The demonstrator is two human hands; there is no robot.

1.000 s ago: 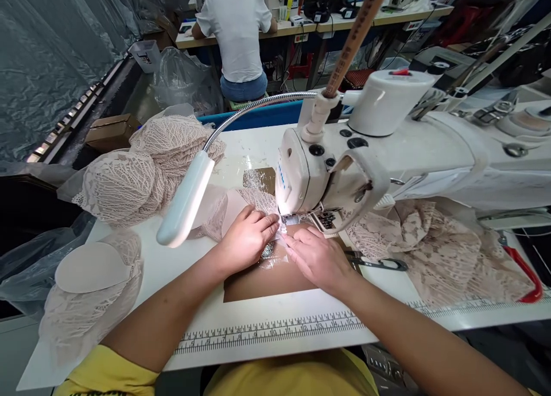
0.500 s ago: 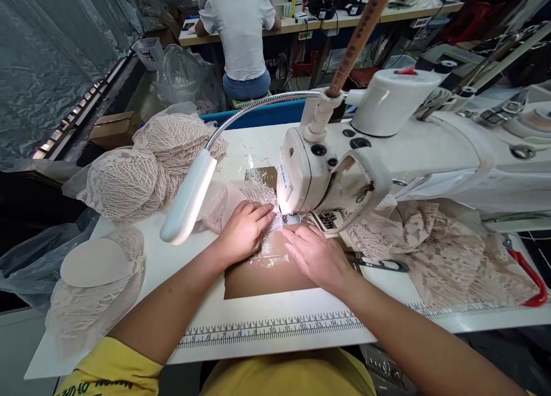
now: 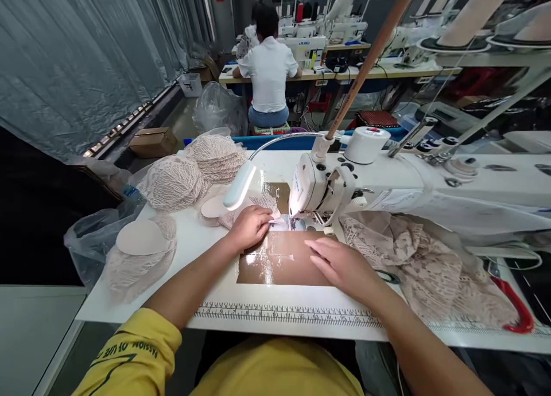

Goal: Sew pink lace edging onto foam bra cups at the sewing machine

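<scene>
My left hand [image 3: 251, 228] lies just left of the sewing machine [image 3: 303, 183], its fingers closed on the edge of a pale pink lace piece [image 3: 263, 201]. That lace trails back to the left beside a smooth beige cup [image 3: 212, 208]. The fabric's end is by the needle area, where my fingers hide part of it. To the right of the needle, my right hand [image 3: 338, 262] hovers over or rests on the tape-covered brown board [image 3: 279, 264], fingers stretched out and holding nothing. A dark-handled tool [image 3: 388, 277] shows partly beside my right wrist.
Stacked lace cups [image 3: 172, 183] stand at the back left, with another lace cup piece [image 3: 142, 252] nearer. A lamp [image 3: 240, 185] hangs over the table. Crumpled lace [image 3: 430, 264] and a red-handled tool [image 3: 514, 304] lie right. A printed ruler [image 3: 293, 314] follows the front edge. A person [image 3: 271, 74] sits ahead.
My right hand has pulled away from the needle area to the right and toward me. My left hand stays on the lace. The head view has tilted up, showing more of the room.
</scene>
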